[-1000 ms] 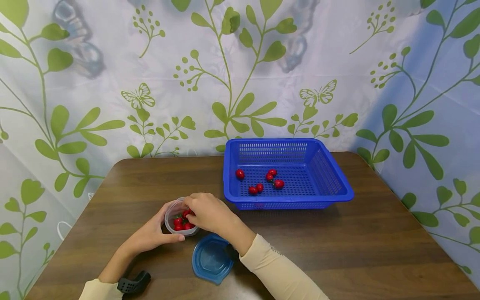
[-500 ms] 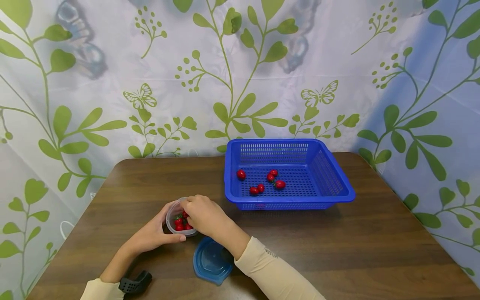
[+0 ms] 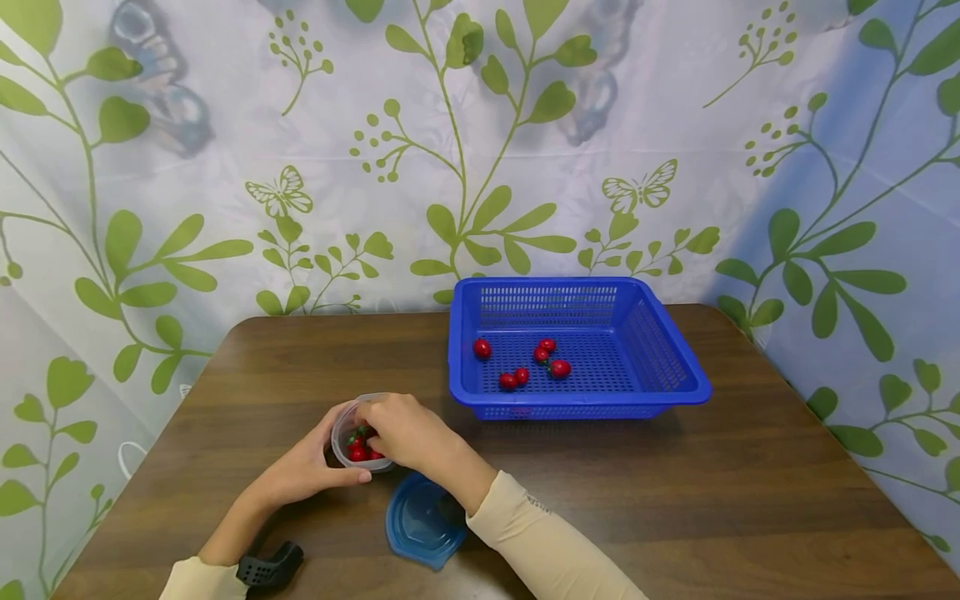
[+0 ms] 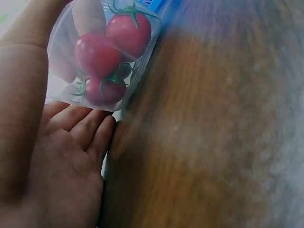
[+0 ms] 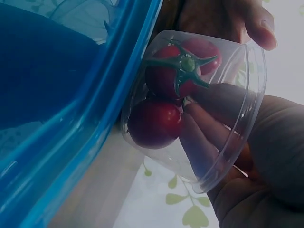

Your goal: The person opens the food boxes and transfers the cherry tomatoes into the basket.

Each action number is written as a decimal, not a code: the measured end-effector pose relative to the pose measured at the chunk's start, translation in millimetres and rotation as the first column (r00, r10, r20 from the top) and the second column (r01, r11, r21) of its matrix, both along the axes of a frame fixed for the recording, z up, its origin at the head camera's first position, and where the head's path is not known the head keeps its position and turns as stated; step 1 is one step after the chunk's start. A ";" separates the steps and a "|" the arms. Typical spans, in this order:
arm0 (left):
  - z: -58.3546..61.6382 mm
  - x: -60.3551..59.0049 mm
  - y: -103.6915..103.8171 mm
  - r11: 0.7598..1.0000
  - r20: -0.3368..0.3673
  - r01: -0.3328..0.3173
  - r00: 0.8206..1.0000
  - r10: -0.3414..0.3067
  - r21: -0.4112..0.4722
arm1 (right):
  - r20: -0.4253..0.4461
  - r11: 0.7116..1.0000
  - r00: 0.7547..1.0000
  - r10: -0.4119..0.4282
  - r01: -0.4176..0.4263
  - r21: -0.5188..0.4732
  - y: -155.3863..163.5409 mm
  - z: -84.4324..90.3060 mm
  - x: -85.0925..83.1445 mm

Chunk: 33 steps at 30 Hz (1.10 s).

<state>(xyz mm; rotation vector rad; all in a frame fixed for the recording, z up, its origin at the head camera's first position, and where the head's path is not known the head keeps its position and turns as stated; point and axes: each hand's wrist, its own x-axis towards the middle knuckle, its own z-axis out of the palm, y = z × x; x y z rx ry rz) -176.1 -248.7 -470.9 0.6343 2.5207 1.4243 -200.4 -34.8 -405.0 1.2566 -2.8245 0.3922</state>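
My left hand (image 3: 306, 467) holds a small clear plastic container (image 3: 342, 423) tilted on the table, thumb at its near side and fingers round the far side. Several red cherry tomatoes (image 3: 357, 454) with green stems lie inside it. My right hand (image 3: 411, 432) reaches over the rim into the container. In the right wrist view its fingers (image 5: 202, 126) touch the cherry tomatoes (image 5: 155, 123) through the opening; whether they pinch one is hidden. A blue plastic lid (image 3: 420, 533) lies on the table below the right hand, partly behind the right wrist.
A blue perforated basket (image 3: 585, 400) stands at the back, right of the container, with several loose cherry tomatoes (image 3: 559, 368) on its floor. Bare brown tabletop (image 3: 675, 500) stretches to the right. A leaf-patterned curtain (image 3: 337, 167) hangs behind the table.
My right hand has shifted slightly left and its fingers have moved within the container. My left hand still holds the container in the same place. The tomatoes in the basket are unchanged.
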 end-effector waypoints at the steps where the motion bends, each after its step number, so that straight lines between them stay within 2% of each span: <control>1: 0.0 -0.2 0.0 1.000 0.000 0.003 1.000 -0.003 0.004 | 0.013 1.000 1.000 0.005 -0.005 -0.002 -0.1 -0.3 -0.6; 11: 1.1 -0.7 -0.5 1.000 -0.010 0.014 1.000 -0.014 0.010 | 0.089 0.994 0.990 0.108 -0.105 -0.042 1.5 3.2 -5.8; 16: 1.2 0.2 -0.1 1.000 -0.005 0.019 1.000 -0.019 0.016 | 0.162 0.984 0.971 0.179 -0.172 -0.056 6.6 6.9 -8.5; 20: 3.0 1.3 0.6 1.000 0.006 0.017 1.000 -0.017 0.013 | 0.208 0.978 0.956 0.205 -0.194 -0.070 8.1 8.7 -8.7; 33: 5.0 3.3 1.5 1.000 0.002 0.019 1.000 -0.019 0.015 | 0.139 0.976 0.966 0.216 -0.219 0.006 3.1 7.5 -8.6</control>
